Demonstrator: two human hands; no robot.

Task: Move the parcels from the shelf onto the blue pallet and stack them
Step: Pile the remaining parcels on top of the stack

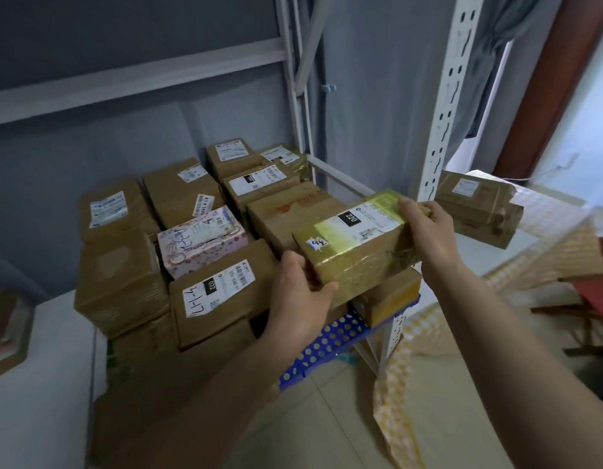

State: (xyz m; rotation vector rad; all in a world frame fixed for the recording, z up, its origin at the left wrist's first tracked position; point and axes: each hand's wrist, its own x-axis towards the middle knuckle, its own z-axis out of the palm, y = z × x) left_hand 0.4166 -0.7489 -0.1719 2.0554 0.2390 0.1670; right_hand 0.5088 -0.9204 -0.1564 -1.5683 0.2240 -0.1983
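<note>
I hold a taped brown parcel point(357, 245) with a yellow-green top and a white label between both hands. My left hand point(298, 297) grips its near left corner, and my right hand point(427, 235) grips its far right end. The parcel hovers over the right front part of the stack of parcels point(208, 231), which covers most of the blue pallet point(330, 343). Only the pallet's perforated front right corner shows. One more brown parcel point(479, 206) lies on the shelf at the right, behind the white upright.
A white perforated shelf upright point(442, 130) stands just right of the stack, with another white frame point(300, 96) behind. Yellow checked cloth point(405, 384) hangs over the shelf edge at the right. A white surface point(39, 384) lies at the left, tiled floor below.
</note>
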